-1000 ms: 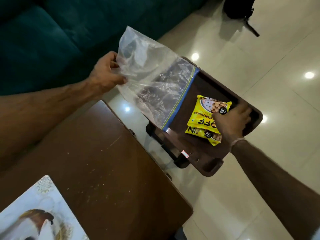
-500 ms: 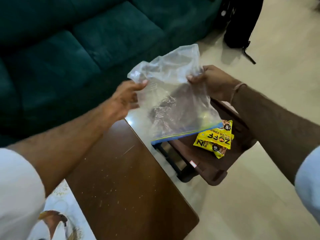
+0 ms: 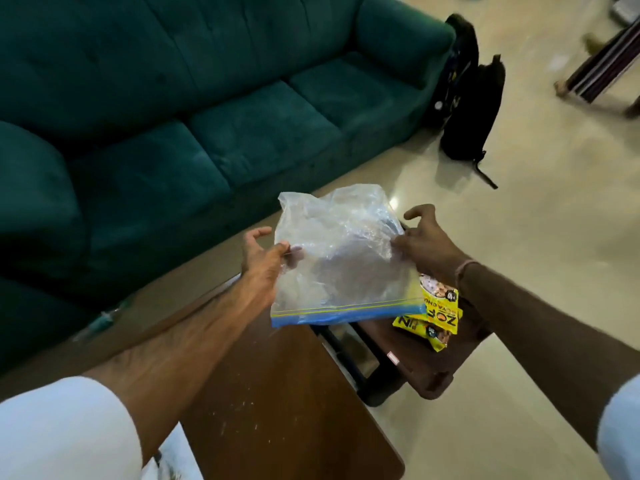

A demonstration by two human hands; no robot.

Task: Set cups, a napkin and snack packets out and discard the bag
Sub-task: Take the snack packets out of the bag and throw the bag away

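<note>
**Above the low stool: zip bag empty, packets down**

Between both hands, held up over the gap between coffee table and stool: clear zip bag, blue-and-yellow seal strip at the bottom edge, nothing visible inside. Pinched at its left edge by the left hand, thumb and fingers closed on the plastic. Pinched at its right edge by the right hand, index finger lifted free. A second ago held by the left hand alone while the right hand pressed on the packets; now gripped on both sides, raised and squared up.

Just below and to the right, partly behind the bag's corner: two yellow snack packets, stacked on the dark wooden stool. Set out, by the look of it, so that part probably done.

Nearer: brown coffee table, crumb-speckled. No cups or napkin in view. Beyond: green sofa, black backpack on the tiled floor.

Likely next: folding or crumpling the bag for discarding.
</note>
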